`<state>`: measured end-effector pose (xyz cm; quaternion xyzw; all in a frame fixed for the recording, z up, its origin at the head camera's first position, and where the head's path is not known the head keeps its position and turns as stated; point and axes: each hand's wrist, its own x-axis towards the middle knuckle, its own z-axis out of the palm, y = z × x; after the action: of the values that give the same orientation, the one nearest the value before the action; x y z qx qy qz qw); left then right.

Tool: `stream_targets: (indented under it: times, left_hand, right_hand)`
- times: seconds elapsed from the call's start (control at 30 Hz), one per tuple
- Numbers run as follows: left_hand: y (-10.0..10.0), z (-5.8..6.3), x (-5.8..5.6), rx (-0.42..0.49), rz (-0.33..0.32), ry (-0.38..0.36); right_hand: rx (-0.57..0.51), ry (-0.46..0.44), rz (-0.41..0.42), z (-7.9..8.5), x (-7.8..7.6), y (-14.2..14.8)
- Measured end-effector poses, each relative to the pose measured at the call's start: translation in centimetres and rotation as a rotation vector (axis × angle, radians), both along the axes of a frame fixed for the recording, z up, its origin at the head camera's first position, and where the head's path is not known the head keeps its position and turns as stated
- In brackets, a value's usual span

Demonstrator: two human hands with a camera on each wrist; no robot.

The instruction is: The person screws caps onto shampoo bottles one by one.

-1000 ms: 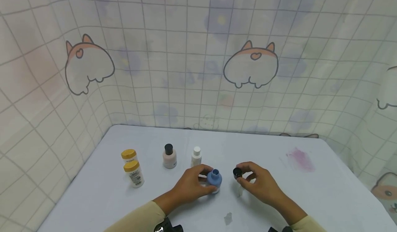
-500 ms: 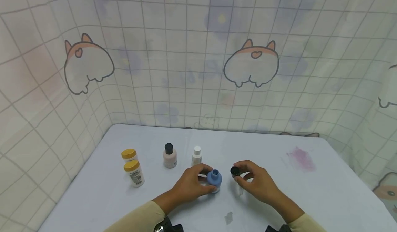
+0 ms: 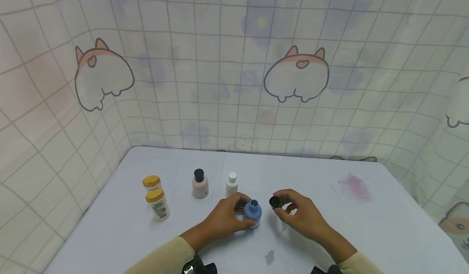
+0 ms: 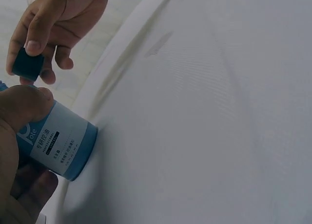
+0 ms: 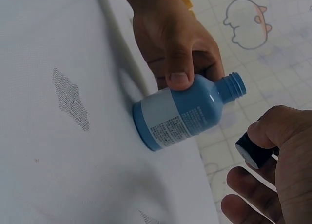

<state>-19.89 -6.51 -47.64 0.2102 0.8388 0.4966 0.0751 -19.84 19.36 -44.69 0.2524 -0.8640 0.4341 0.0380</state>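
Observation:
A blue bottle (image 3: 253, 211) with a white label stands upright on the table, its threaded neck uncovered. My left hand (image 3: 229, 215) grips its body, with the thumb on the near side. In the right wrist view the bottle (image 5: 183, 112) shows its bare screw neck and small printed text. Just to the right, my right hand (image 3: 298, 212) pinches a black screw cap (image 3: 275, 202) between thumb and fingers, held apart from the bottle with its hollow underside tipped towards the head camera. The left wrist view shows the cap (image 4: 28, 64) beyond the left thumb.
Two white jars with yellow lids (image 3: 158, 204) stand at the left. Behind the left hand are a pinkish bottle with a black cap (image 3: 200, 187) and a small white-capped bottle (image 3: 232, 185). A pink stain (image 3: 355, 187) marks the white table (image 3: 384, 229). A patterned curtain surrounds it.
My right hand has moved slightly left with the cap, closer to the bottle. The left hand and the bottle have stayed in place.

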Motion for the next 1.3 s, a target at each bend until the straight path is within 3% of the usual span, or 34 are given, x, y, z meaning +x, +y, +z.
stream_targets:
  times: [0.1,0.53,0.9,1.3]
  left_hand:
    - [-0.1,-0.1,-0.3,-0.030,-0.001,-0.004]
    - [-0.1,0.0,-0.6,0.001,-0.022,-0.043]
    - [0.0,0.0,-0.6,-0.024,-0.007,-0.053]
    - [0.0,0.4,-0.5,-0.025,-0.013,-0.056]
  right_hand:
    - [0.002,0.001,0.002,0.0,0.0,-0.2]
    - [-0.020,-0.024,-0.031,0.3,0.1,-0.5]
    - [-0.029,-0.038,-0.009,0.3,0.4,-1.0]
    - [-0.021,0.015,0.036,-0.2,0.3,-1.7]
